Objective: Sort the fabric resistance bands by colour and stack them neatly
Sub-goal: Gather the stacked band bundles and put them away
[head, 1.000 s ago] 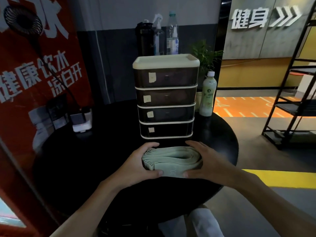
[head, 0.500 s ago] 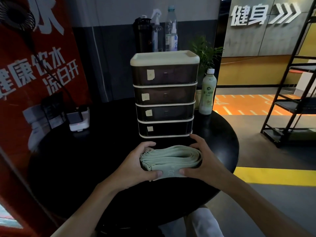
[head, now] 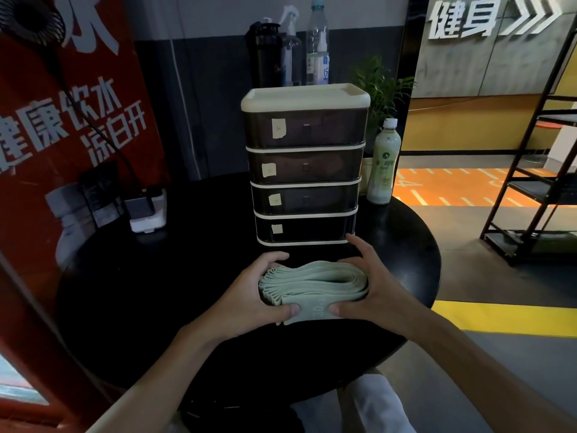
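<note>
Head view: my left hand [head: 249, 295] and my right hand [head: 371, 285] squeezing green band stack [head: 312, 282] from both sides, fingers curling round its ends, thumbs pressing front. Stack lying on black round table [head: 187, 276], just in front of drawer tower [head: 304, 164]. Green bottle [head: 383, 164] standing behind, right.

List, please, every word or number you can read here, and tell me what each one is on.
"健身" with arrows: wall sign
"健康饮水", "凉白开": red banner
"30", rest blurred: stack of green bands
Too small to read: paper labels on the drawers
Blurred: label on the green bottle
</note>
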A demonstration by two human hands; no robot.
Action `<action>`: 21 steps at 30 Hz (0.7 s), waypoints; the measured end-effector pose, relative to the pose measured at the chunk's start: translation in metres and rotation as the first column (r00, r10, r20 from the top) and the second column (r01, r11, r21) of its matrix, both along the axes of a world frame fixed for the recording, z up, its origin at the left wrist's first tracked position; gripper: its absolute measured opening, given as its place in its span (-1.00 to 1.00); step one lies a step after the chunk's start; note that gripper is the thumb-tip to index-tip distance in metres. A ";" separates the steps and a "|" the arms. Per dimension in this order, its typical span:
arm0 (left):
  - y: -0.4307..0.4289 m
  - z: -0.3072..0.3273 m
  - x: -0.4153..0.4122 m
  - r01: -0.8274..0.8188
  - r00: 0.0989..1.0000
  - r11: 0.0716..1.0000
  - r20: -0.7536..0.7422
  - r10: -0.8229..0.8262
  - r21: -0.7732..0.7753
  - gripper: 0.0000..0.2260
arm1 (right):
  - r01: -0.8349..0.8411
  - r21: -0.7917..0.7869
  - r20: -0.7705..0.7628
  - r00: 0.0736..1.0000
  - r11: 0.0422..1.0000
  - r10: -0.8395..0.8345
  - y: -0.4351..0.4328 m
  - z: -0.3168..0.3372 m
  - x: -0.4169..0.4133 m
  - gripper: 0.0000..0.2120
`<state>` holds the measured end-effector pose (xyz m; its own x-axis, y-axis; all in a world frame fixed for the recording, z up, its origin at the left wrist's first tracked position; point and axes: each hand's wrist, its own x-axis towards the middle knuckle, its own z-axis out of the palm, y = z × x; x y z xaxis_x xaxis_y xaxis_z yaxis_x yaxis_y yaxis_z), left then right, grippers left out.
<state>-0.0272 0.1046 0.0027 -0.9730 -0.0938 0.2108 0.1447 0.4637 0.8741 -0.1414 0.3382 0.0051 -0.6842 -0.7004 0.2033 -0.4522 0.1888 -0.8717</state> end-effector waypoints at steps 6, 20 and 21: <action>-0.001 0.001 0.001 -0.001 1.000 0.995 -0.023 -0.002 -0.104 -0.47 | 0.033 -0.032 0.014 0.999 0.999 -0.033 0.002 -0.002 0.000 0.14; 0.001 0.002 0.007 -0.051 0.998 0.969 0.025 0.058 -0.240 -0.46 | 0.038 0.021 -0.001 0.999 0.999 -0.038 -0.002 0.000 0.005 0.09; 0.001 0.001 0.007 -0.057 0.998 0.966 0.024 0.065 -0.251 -0.45 | 0.040 0.018 0.006 0.999 0.999 -0.040 -0.001 0.001 0.006 0.08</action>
<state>-0.0199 0.1058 0.0041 -0.9736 -0.1017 0.2042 0.0831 0.6755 0.7327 -0.1351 0.3376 0.0061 -0.7133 -0.6757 0.1862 -0.4380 0.2224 -0.8710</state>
